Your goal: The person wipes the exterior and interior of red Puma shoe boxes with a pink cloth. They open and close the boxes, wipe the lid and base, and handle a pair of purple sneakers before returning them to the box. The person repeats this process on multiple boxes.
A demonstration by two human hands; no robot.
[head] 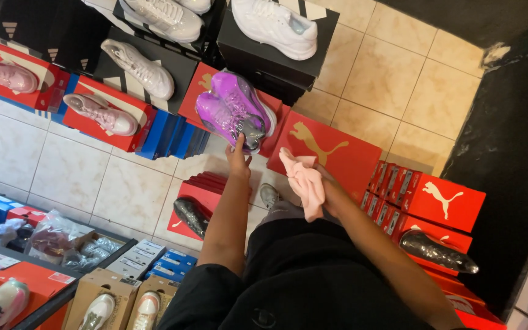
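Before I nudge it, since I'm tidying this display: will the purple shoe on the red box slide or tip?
The purple shoe looks plastic-wrapped, so probably slippery. It overhangs its red box, so a push may tip it off. The left hand touches its heel.

The purple plastic-wrapped sneaker (232,110) sits on a red cardboard shoebox (198,91), with the left hand (238,156) touching its near end. Right of it, the right hand (325,186) grips a pink cloth (300,180) before another flat red shoebox (337,153).
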